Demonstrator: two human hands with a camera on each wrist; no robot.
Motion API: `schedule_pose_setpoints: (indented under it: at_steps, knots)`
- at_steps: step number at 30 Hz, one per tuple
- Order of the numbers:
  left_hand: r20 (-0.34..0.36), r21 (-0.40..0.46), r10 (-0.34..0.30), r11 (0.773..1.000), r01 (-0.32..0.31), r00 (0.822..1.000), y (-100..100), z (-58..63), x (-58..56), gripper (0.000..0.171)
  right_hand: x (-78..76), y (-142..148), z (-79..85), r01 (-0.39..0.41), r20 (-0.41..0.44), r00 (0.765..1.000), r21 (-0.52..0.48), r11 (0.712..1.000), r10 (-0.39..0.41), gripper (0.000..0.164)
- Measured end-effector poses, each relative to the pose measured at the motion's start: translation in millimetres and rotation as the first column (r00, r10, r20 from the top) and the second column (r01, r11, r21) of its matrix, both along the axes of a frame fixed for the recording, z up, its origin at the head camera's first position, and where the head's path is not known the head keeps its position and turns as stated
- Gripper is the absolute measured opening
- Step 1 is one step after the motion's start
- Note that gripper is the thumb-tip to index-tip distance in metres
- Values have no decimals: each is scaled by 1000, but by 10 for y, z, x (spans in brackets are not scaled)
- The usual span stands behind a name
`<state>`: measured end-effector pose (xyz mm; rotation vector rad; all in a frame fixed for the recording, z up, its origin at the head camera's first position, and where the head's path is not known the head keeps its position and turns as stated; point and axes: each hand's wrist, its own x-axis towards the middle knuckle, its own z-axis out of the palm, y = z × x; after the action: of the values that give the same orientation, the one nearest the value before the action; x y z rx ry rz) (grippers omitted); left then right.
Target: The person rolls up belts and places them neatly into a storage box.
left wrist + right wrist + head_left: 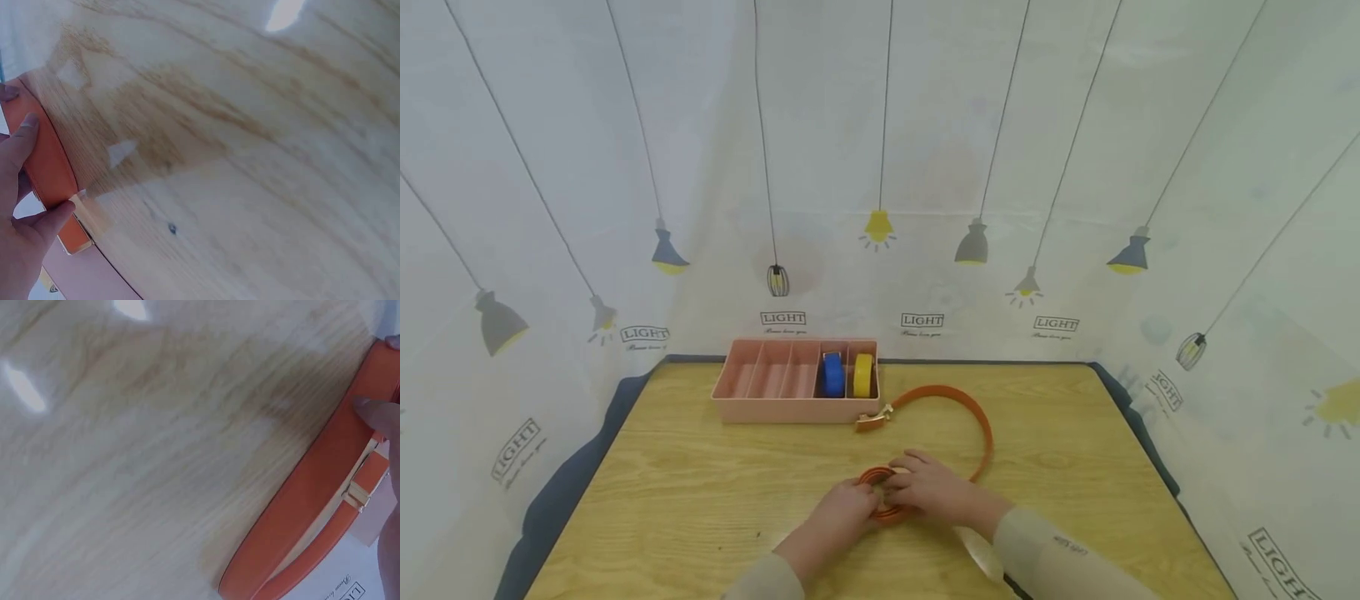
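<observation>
An orange belt (988, 435) lies on the table, one part rolled into a coil and the rest curving out to the right and back. Its gold buckle (872, 419) rests by the box's front right corner. My left hand (844, 510) grips the coil's left side; in the left wrist view its thumb and fingers hold the orange strap (50, 159). From the right, my right hand (931, 487) holds the coil, fingertips over its inner turns. The right wrist view shows the strap (312, 481) standing on edge under that hand's thumb.
A pink divided box (797, 411) stands at the back of the wooden table (715, 492). Blue (833, 375) and yellow (862, 375) rolled straps sit in its two right compartments. A lamp-print sheet (850, 125) surrounds the table's back and sides.
</observation>
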<state>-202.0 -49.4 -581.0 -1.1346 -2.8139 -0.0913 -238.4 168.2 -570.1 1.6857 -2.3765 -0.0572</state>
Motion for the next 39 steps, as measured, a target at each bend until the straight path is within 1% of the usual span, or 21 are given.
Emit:
schedule_pose_setpoints:
  at_steps: [4,8,11,14,16,17,19,23,27,30,34,37,39]
  knots:
    - [86,23,-10,1000,8,996,-3,24,-10,21,-6,65,57,5,13,1000,80,997,-6,29]
    - [171,40,-52,998,45,984,2,49,-16,18,-14,81,81,-14,-25,1000,128,992,17,24]
    - [183,30,-92,996,88,979,-3,63,-27,17,-16,65,85,-33,-72,996,129,991,43,20]
    - [189,48,-126,992,119,974,-17,61,-51,18,-12,25,88,-53,-92,994,104,993,62,16]
    - [167,63,-149,988,141,975,-40,55,-63,20,-2,-4,96,-57,-102,993,91,994,67,16]
    - [172,69,-152,987,142,973,-52,60,-64,20,3,-19,103,-58,-98,993,85,995,66,16]
    - [170,72,-145,988,135,975,-75,56,-68,21,17,-43,119,-55,-92,994,75,996,62,16]
    - [189,51,-98,995,90,977,-111,74,-46,17,39,-79,142,-36,-86,995,59,998,41,16]
    - [165,32,-67,998,62,984,-112,59,-32,11,46,-121,112,-19,-110,994,46,999,24,15]
    - [146,26,-50,999,47,988,-92,31,-27,13,47,-168,67,-5,-115,993,27,1000,8,14]
    - [136,43,-35,999,29,990,-55,7,-22,22,56,-234,23,11,-73,997,-9,1000,-11,8]
    - [128,66,-20,998,11,992,-36,-3,-18,23,72,-270,13,10,-42,999,-25,1000,-11,12]
    - [137,87,-12,996,0,990,-31,-2,-13,21,85,-279,16,6,-25,1000,-32,999,-7,14]
